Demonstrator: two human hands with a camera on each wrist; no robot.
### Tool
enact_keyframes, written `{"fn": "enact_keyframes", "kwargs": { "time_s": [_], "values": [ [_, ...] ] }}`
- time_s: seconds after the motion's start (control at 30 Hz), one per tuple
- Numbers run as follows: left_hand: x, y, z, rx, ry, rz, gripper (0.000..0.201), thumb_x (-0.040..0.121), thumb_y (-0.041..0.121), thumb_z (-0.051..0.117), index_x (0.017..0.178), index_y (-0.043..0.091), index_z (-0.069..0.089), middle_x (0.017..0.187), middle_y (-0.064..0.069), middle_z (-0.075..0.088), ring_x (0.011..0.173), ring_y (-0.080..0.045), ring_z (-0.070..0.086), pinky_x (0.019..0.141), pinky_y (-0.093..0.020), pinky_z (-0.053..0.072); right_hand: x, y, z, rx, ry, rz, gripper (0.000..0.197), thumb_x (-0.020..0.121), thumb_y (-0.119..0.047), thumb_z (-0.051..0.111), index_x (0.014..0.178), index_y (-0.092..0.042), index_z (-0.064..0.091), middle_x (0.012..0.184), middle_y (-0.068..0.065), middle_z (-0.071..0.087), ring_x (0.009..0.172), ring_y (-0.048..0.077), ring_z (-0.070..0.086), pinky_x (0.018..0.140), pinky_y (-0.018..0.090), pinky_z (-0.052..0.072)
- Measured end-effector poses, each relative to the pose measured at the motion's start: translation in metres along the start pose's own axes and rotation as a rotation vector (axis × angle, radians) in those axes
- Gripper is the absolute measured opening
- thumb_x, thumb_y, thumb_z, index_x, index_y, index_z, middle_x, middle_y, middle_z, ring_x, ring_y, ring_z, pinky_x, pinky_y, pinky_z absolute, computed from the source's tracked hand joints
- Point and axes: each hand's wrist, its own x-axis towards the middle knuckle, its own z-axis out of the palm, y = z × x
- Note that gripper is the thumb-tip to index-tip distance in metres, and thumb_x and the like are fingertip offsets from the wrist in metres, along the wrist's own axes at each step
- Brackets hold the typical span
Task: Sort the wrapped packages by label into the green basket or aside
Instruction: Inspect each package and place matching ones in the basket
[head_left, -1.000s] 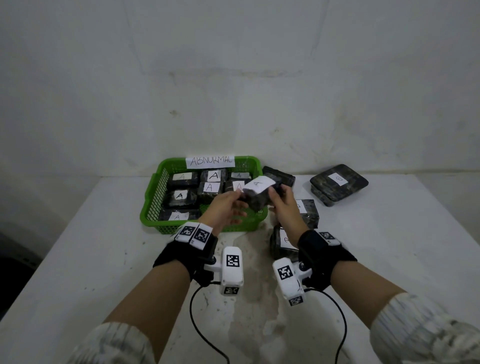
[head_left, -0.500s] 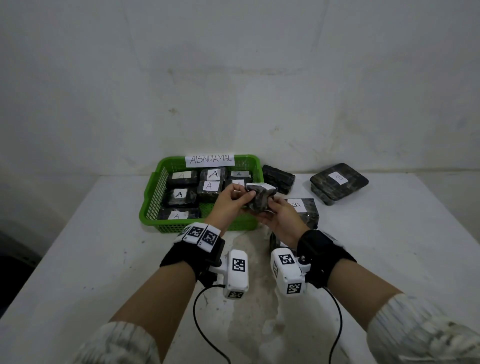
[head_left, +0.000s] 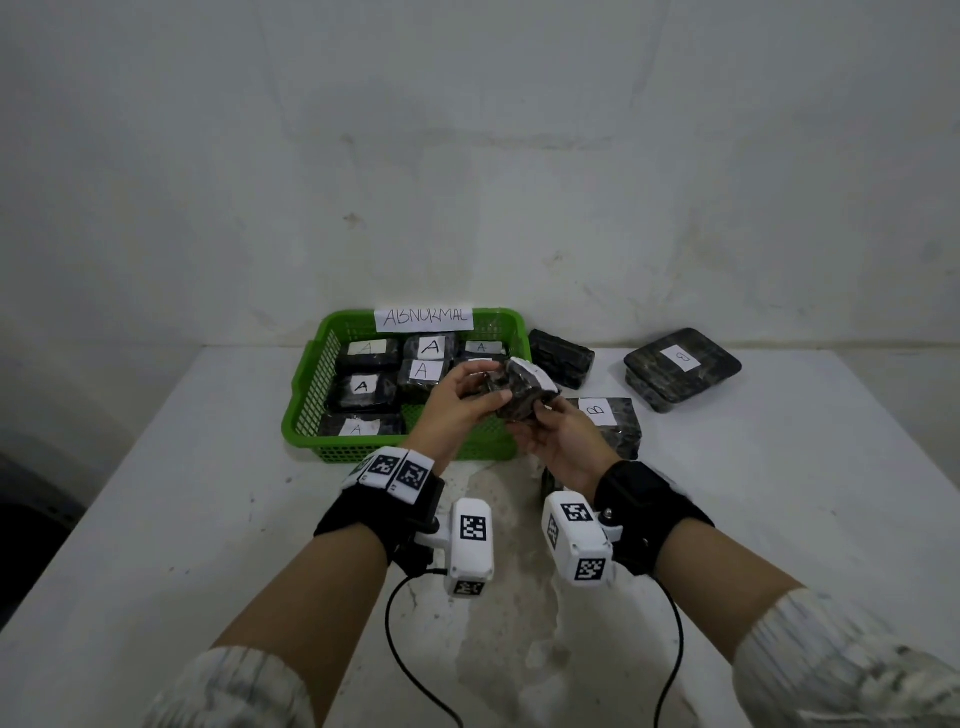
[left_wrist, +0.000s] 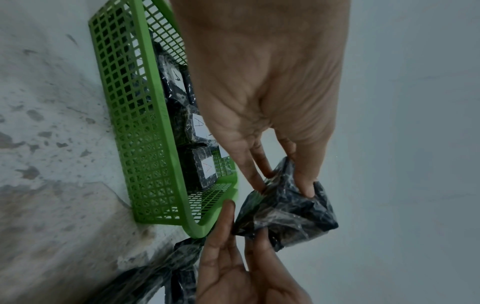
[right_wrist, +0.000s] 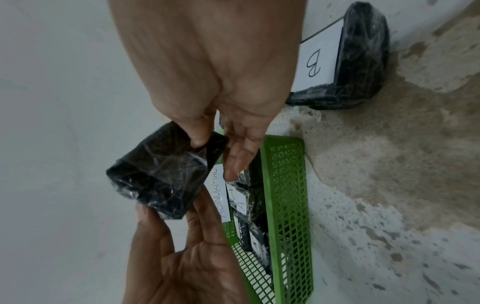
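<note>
Both hands hold one dark package wrapped in clear crinkled film (head_left: 522, 392) in the air, above the near right corner of the green plastic lattice basket (head_left: 306, 415). The left hand (head_left: 457, 402) grips the package from the left side, with the thumb and fingers (left_wrist: 307, 185) curled on the film. The right hand (head_left: 561, 441) holds it from below and from the right, the thumb (right_wrist: 197, 135) pressed on one edge. A white paper label is on the package's upper face, but its letter cannot be read. Inside the basket lie several dark wrapped packages with white "A" labels (head_left: 431, 347), and a paper sign "ABNORMAL" (head_left: 425, 318) is on the far rim. On the white stained surface (head_left: 208, 519), right of the basket, lie a package labelled "B" (head_left: 605, 415), a package with no visible label (head_left: 561, 357) and a larger flat package (head_left: 683, 366).
</note>
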Motion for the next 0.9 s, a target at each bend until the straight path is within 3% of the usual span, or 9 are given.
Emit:
{"fn": "enact_keyframes", "kwargs": {
  "time_s": [0.2,0.23,0.3,0.37,0.43,0.5,0.63,0.73,0.9],
  "values": [
    [-0.002,0.000,0.001,0.176,0.052,0.102,0.036,0.078,-0.004,0.068,0.104,0.016,0.056,0.100,0.007,0.060,0.091,-0.003,0.058,0.072,-0.013,0.052,-0.003,0.001,0.003,-0.005,-0.029,0.040,0.030,0.096,-0.001,0.042,0.122,-0.006,0.056,0.107,0.010,0.064,0.091,0.020,0.059,0.072,0.024,0.050],
    [-0.001,-0.001,0.001,0.173,0.064,0.105,0.036,0.078,-0.006,0.067,0.105,0.015,0.056,0.099,0.008,0.059,0.090,-0.003,0.058,0.071,-0.012,0.052,-0.003,0.002,0.003,0.017,-0.037,0.031,0.038,0.094,0.001,0.044,0.131,-0.006,0.050,0.112,0.011,0.064,0.096,0.022,0.060,0.076,0.024,0.052],
    [0.000,-0.002,0.000,0.169,0.075,0.098,0.034,0.080,-0.006,0.066,0.107,0.013,0.057,0.098,0.008,0.060,0.091,-0.002,0.057,0.075,-0.014,0.052,-0.003,0.003,-0.002,0.065,-0.069,0.024,0.069,0.092,0.004,0.047,0.151,-0.017,0.020,0.121,0.014,0.062,0.101,0.025,0.060,0.084,0.030,0.050],
    [0.001,-0.003,-0.002,0.180,0.068,0.086,0.033,0.081,-0.004,0.065,0.108,0.014,0.059,0.098,0.009,0.061,0.093,-0.004,0.058,0.083,-0.018,0.051,-0.009,0.001,-0.004,0.022,-0.132,0.023,0.082,0.092,-0.001,0.048,0.152,-0.035,0.005,0.121,0.014,0.060,0.098,0.025,0.058,0.081,0.033,0.045],
    [0.001,-0.002,-0.003,0.192,0.046,0.073,0.033,0.081,-0.004,0.065,0.109,0.014,0.061,0.098,0.008,0.063,0.092,-0.004,0.059,0.079,-0.015,0.052,-0.015,-0.002,-0.002,-0.062,-0.224,0.029,0.066,0.089,-0.016,0.054,0.147,-0.036,0.030,0.120,0.011,0.058,0.100,0.024,0.056,0.081,0.034,0.045],
    [0.001,-0.003,-0.002,0.212,0.016,0.060,0.033,0.082,-0.004,0.064,0.111,0.012,0.064,0.101,0.003,0.065,0.095,-0.008,0.060,0.077,-0.013,0.053,-0.016,-0.004,0.000,-0.069,-0.252,0.042,0.051,0.090,-0.027,0.056,0.140,-0.027,0.047,0.125,0.012,0.055,0.108,0.025,0.054,0.090,0.036,0.045],
    [-0.002,-0.005,-0.003,0.177,-0.007,0.044,0.038,0.083,-0.005,0.062,0.117,0.011,0.063,0.109,-0.005,0.065,0.103,-0.014,0.060,0.085,-0.016,0.052,-0.014,-0.007,0.009,-0.080,-0.172,-0.017,0.039,0.097,-0.020,0.048,0.134,-0.013,0.051,0.117,0.011,0.058,0.105,0.021,0.056,0.084,0.031,0.044],
    [-0.003,-0.003,-0.002,0.143,-0.048,0.030,0.040,0.085,-0.003,0.059,0.121,0.014,0.061,0.114,-0.005,0.065,0.104,-0.010,0.061,0.090,-0.018,0.051,-0.012,-0.005,0.011,-0.112,-0.172,-0.061,0.024,0.095,-0.016,0.051,0.119,-0.016,0.057,0.100,0.003,0.064,0.090,0.014,0.061,0.077,0.026,0.047],
    [-0.004,-0.002,0.000,0.195,-0.070,0.045,0.040,0.088,-0.003,0.056,0.126,0.009,0.058,0.119,-0.004,0.063,0.110,-0.010,0.059,0.093,-0.015,0.048,-0.009,0.004,0.015,-0.157,-0.068,-0.093,0.020,0.097,-0.015,0.044,0.110,-0.016,0.059,0.094,0.004,0.061,0.087,0.014,0.056,0.070,0.026,0.045]
  ]
}}
